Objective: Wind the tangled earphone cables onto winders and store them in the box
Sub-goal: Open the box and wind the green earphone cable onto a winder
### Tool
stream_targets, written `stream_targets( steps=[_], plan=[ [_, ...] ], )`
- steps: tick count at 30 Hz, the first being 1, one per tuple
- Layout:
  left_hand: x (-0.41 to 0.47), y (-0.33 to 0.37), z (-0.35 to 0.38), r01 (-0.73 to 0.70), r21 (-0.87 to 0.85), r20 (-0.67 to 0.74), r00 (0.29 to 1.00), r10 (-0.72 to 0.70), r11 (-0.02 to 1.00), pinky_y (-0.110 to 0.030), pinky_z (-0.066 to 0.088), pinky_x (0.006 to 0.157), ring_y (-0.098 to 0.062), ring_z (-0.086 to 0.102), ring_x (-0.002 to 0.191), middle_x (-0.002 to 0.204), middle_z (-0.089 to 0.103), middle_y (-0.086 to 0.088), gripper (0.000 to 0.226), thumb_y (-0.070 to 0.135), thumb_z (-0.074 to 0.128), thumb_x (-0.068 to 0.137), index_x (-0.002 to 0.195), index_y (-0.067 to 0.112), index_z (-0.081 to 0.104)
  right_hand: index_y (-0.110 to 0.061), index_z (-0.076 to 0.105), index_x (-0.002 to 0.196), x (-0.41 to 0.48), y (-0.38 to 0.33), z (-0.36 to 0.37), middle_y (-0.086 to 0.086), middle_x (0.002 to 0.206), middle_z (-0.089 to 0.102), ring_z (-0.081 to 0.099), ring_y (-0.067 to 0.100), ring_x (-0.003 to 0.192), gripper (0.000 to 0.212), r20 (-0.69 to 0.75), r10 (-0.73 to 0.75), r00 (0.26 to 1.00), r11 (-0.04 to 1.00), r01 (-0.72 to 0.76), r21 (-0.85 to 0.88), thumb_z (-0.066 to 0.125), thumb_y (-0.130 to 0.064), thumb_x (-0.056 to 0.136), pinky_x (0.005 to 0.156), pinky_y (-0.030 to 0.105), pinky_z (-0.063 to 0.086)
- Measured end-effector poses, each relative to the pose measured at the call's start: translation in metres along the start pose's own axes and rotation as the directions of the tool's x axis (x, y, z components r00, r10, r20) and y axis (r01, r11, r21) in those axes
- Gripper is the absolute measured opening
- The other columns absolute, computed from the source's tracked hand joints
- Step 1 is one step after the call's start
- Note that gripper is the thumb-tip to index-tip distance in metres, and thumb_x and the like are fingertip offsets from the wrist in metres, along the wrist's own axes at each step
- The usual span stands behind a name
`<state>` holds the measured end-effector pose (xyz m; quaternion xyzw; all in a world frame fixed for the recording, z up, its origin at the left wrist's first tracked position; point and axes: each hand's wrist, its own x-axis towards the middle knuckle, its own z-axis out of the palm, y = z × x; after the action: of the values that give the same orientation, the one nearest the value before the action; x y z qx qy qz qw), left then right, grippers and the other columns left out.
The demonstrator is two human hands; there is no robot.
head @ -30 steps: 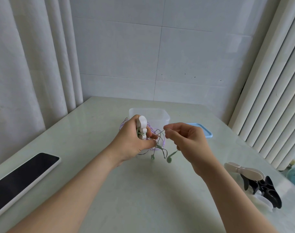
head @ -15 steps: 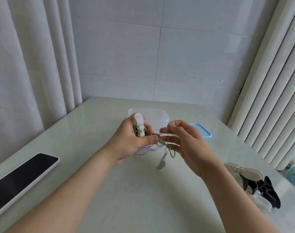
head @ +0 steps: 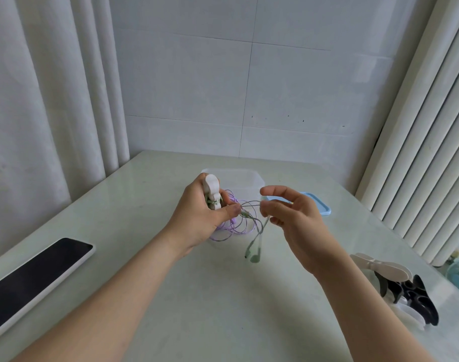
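My left hand grips a white winder upright, with green earphone cable wound round its waist and pinned under the thumb. My right hand holds the loose end of the green cable between thumb and fingers, just right of the winder. Two green earbuds dangle below it above the table. A purple cable lies in loops behind my left hand. The clear plastic box stands open behind both hands.
A blue lid lies right of the box. A dark phone rests at the table's left edge. Several black and white winders are piled at the right edge. Curtains hang on the left and blinds on the right.
My right hand has swung the green cable round toward the winder and back out to the right. The earbuds have dropped lower. My left hand has stayed put.
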<state>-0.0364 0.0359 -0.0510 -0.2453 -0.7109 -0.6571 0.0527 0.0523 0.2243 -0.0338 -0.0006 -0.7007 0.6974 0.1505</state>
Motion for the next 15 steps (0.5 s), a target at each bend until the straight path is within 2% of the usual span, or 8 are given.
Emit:
stream_targets(
  steps=[2, 4, 7, 9, 10, 11, 13, 15],
  plan=[
    [0.001, -0.002, -0.001, 0.014, -0.010, -0.010, 1.000, -0.014, 1.000, -0.036, 0.053, 0.062, -0.026, 0.062, 0.068, 0.084, 0.064, -0.013, 0.049, 0.000, 0.088, 0.080, 0.098, -0.006, 0.043, -0.014, 0.072, 0.101, 0.003, -0.001, -0.002, 0.006, 0.080, 0.060, 0.061, 0.019, 0.076, 0.013, -0.032, 0.040, 0.999, 0.989, -0.035, 0.141, 0.069, -0.008, 0.090, 0.083, 0.033, 0.044],
    [0.002, 0.000, -0.003, 0.046, -0.109, 0.006, 0.999, -0.046, 0.993, -0.036, 0.057, 0.067, -0.031, 0.064, 0.075, 0.085, 0.059, -0.012, 0.045, -0.006, 0.085, 0.081, 0.094, 0.001, 0.042, -0.011, 0.067, 0.101, 0.005, 0.000, -0.001, 0.006, 0.073, 0.053, 0.059, 0.019, 0.064, 0.011, -0.073, 0.057, 0.996, 0.967, -0.036, 0.254, 0.062, -0.003, 0.098, 0.081, 0.037, 0.048],
    [0.001, 0.003, -0.005, 0.130, -0.428, 0.079, 0.991, -0.106, 0.895, -0.036, 0.060, 0.078, -0.035, 0.067, 0.083, 0.086, 0.056, -0.008, 0.045, -0.013, 0.078, 0.083, 0.094, 0.014, 0.044, -0.011, 0.065, 0.106, 0.005, 0.001, -0.002, 0.002, 0.067, 0.049, 0.050, 0.018, 0.052, 0.008, -0.202, 0.044, 0.978, 0.980, -0.003, 0.201, 0.060, -0.006, 0.103, 0.062, 0.032, 0.051],
    [0.001, 0.006, -0.007, 0.190, -0.622, 0.154, 0.981, -0.120, 0.760, -0.037, 0.060, 0.086, -0.030, 0.069, 0.085, 0.083, 0.056, -0.004, 0.045, -0.012, 0.079, 0.080, 0.093, 0.018, 0.047, -0.015, 0.068, 0.106, 0.006, 0.005, -0.005, 0.000, 0.065, 0.050, 0.041, 0.016, 0.048, 0.010, -0.311, 0.024, 0.950, 1.000, -0.018, 0.023, 0.062, -0.009, 0.101, 0.047, 0.027, 0.040],
    [0.001, 0.007, -0.007, 0.206, -0.681, 0.166, 0.978, -0.125, 0.703, -0.036, 0.061, 0.086, -0.028, 0.069, 0.086, 0.081, 0.055, -0.003, 0.045, -0.011, 0.079, 0.079, 0.092, 0.018, 0.048, -0.019, 0.070, 0.104, 0.006, 0.007, -0.006, -0.004, 0.064, 0.054, 0.041, 0.014, 0.047, 0.014, -0.363, -0.003, 0.932, 0.990, -0.050, -0.136, 0.062, -0.010, 0.098, 0.045, 0.024, 0.036],
    [0.002, 0.008, -0.006, 0.207, -0.717, 0.152, 0.978, -0.140, 0.665, -0.035, 0.061, 0.086, -0.027, 0.068, 0.086, 0.080, 0.054, -0.003, 0.044, -0.011, 0.078, 0.078, 0.092, 0.018, 0.048, -0.023, 0.071, 0.100, 0.007, 0.010, -0.008, -0.007, 0.066, 0.060, 0.047, 0.013, 0.048, 0.017, -0.406, -0.038, 0.913, 0.938, -0.108, -0.331, 0.060, -0.012, 0.095, 0.047, 0.023, 0.037],
    [0.006, 0.007, -0.006, 0.151, -0.721, 0.037, 0.983, -0.180, 0.676, -0.036, 0.062, 0.085, -0.023, 0.069, 0.081, 0.079, 0.053, -0.002, 0.043, -0.012, 0.074, 0.079, 0.092, 0.017, 0.046, -0.029, 0.069, 0.098, 0.005, 0.014, -0.011, -0.009, 0.080, 0.068, 0.060, 0.017, 0.070, 0.019, -0.477, -0.091, 0.874, 0.709, -0.279, -0.647, 0.057, -0.016, 0.089, 0.060, 0.028, 0.041],
    [0.010, 0.002, -0.007, 0.070, -0.610, -0.148, 0.968, -0.201, 0.790, -0.043, 0.063, 0.087, -0.019, 0.069, 0.072, 0.080, 0.053, -0.003, 0.043, -0.017, 0.073, 0.085, 0.093, 0.016, 0.046, -0.028, 0.069, 0.100, 0.003, 0.015, -0.015, -0.004, 0.090, 0.068, 0.054, 0.025, 0.091, 0.025, -0.494, -0.191, 0.848, 0.477, -0.360, -0.802, 0.056, -0.013, 0.085, 0.072, 0.034, 0.036]
  ],
)
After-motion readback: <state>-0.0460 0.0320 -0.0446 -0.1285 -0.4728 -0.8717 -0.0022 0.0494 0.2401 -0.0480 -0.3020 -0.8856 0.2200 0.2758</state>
